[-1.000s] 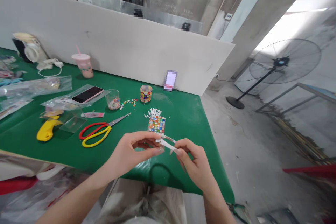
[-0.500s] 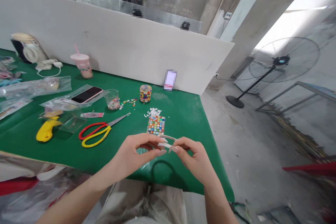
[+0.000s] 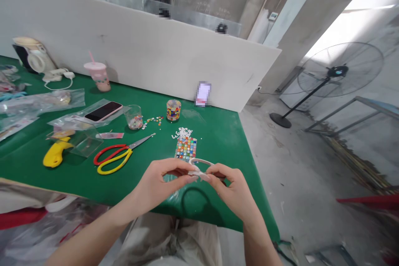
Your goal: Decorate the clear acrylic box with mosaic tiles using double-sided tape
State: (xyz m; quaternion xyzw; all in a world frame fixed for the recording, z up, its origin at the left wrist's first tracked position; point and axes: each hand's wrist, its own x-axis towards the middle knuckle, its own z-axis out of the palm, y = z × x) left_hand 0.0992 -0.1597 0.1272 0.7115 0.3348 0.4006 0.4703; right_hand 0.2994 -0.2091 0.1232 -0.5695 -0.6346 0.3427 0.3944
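My left hand [image 3: 158,185] and my right hand [image 3: 232,189] meet above the near edge of the green table [image 3: 224,133]. Both pinch a thin white strip [image 3: 199,164] that curls into a loop between the fingertips. Clear plastic film hangs under my left fingers. Just beyond the hands lies a small panel of coloured mosaic tiles [image 3: 186,149], with a scatter of white bits [image 3: 182,133] behind it.
Red and yellow scissors [image 3: 116,158], a yellow cutter [image 3: 56,153], a phone [image 3: 103,111] on plastic bags, a clear cup of beads [image 3: 134,118], a mosaic cup [image 3: 173,110] and a pink drink cup [image 3: 98,75] stand on the table. A white partition [image 3: 140,50] backs it. A floor fan [image 3: 336,70] stands right.
The hands have drawn closer together, and the white strip, straighter a second ago, now bends into a loop between them. The view shifted slightly.
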